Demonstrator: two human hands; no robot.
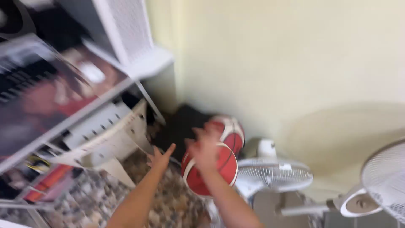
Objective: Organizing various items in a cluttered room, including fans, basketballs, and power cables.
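Hands: both reach forward and down toward a corner; picture blurred by motion.
Left hand (160, 157): fingers spread, palm down, holds nothing, just left of the near ball.
Right hand (205, 145): fingers spread, laid over the top of the near ball (209, 171); whether it grips, cannot tell.
Near ball: red with white bands, low in the corner above the speckled floor (168, 202).
Far ball (230, 131): same colours, just behind the near one, against a dark shape.
Fans: white fan (274, 174) just right of the balls; second fan (386, 179) at the right edge.
Shelf (101, 63): white, at left, tilted in view, cluttered.
Wall (287, 63): pale yellow, behind all.
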